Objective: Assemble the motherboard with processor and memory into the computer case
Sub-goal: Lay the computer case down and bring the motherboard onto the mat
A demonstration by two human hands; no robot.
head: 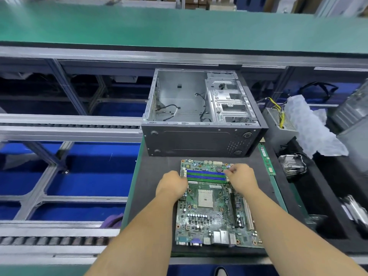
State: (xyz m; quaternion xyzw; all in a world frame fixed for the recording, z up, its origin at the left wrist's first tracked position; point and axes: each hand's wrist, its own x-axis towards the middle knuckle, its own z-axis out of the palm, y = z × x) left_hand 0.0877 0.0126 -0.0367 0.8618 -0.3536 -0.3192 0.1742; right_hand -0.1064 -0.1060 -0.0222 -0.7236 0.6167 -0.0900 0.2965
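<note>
Gripping unlabelled memory slots (206, 175), both hands (172, 183) (240, 177) curl.

The motherboard (215, 208) lies at the table's (153, 176) near edge. The computer case (201, 114) stands behind it at the far edge. A memory stick (267, 163) lies along the right edge, just right of the motherboard.
</note>
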